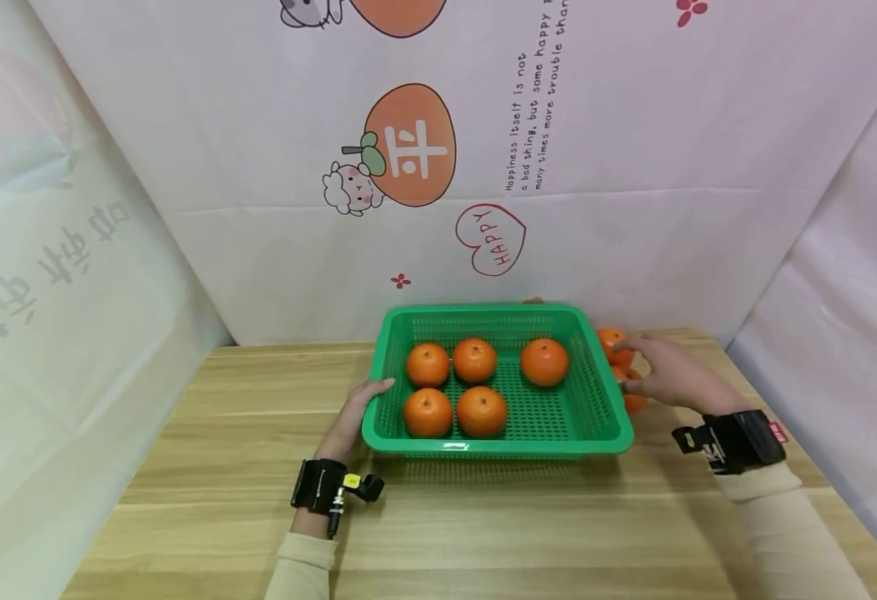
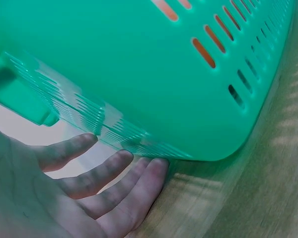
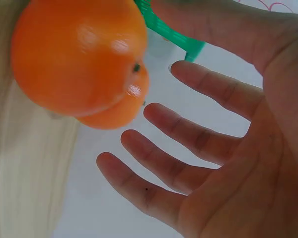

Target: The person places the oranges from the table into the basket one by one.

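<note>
On the wooden table (image 1: 206, 500) sits a green basket (image 1: 498, 444) holding five oranges: two in the near row (image 1: 428, 412), three in the far row (image 1: 544, 362). At the basket's nine o'clock, the left hand (image 1: 353, 417) lies with straight, relaxed fingers (image 2: 114, 183) against the lower left wall, gripping nothing. At its three o'clock, just outside the rim, the right hand (image 1: 667, 372) hovers with fingers (image 3: 184, 134) spread apart over loose oranges (image 1: 613, 343) on the table, close but not visibly clasping them. Behind, at twelve o'clock, hangs a printed backdrop (image 1: 483, 167).
</note>
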The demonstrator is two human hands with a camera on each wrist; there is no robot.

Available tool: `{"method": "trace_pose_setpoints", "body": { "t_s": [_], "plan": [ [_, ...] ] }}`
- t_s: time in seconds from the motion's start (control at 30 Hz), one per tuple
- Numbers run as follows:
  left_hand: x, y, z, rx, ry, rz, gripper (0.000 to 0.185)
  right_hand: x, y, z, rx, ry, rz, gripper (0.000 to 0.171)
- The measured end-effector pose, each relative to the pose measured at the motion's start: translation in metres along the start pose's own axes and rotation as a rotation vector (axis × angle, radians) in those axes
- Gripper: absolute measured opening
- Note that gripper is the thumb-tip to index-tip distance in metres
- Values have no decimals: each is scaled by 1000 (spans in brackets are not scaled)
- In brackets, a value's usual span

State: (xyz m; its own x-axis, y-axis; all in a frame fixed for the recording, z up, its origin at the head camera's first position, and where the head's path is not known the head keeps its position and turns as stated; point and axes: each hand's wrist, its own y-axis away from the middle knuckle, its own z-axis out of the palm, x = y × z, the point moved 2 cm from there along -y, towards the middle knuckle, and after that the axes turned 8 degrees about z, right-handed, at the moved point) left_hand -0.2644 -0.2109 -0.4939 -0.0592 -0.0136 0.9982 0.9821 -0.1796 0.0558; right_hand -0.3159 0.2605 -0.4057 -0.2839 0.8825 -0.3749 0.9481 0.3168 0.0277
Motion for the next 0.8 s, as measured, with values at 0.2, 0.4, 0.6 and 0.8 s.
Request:
{"method": "trace_pose_setpoints", "body": {
  "t_s": [0.2, 0.4, 0.6, 0.8],
  "plan": [
    [0, 0, 0, -7, 2, 6, 73, 3, -1, 11, 13, -27, -36, 56],
    [0, 0, 1, -9, 13, 6, 72, 4, -3, 20, 30, -27, -56, 48],
    [-1, 0, 2, -20, 23, 9, 72, 7, -4, 27, 47, -5, -83, 39],
    [0, 0, 1, -22, 44, 7, 72, 8, -6, 30, 54, 21, -95, 42]
  ]
}}
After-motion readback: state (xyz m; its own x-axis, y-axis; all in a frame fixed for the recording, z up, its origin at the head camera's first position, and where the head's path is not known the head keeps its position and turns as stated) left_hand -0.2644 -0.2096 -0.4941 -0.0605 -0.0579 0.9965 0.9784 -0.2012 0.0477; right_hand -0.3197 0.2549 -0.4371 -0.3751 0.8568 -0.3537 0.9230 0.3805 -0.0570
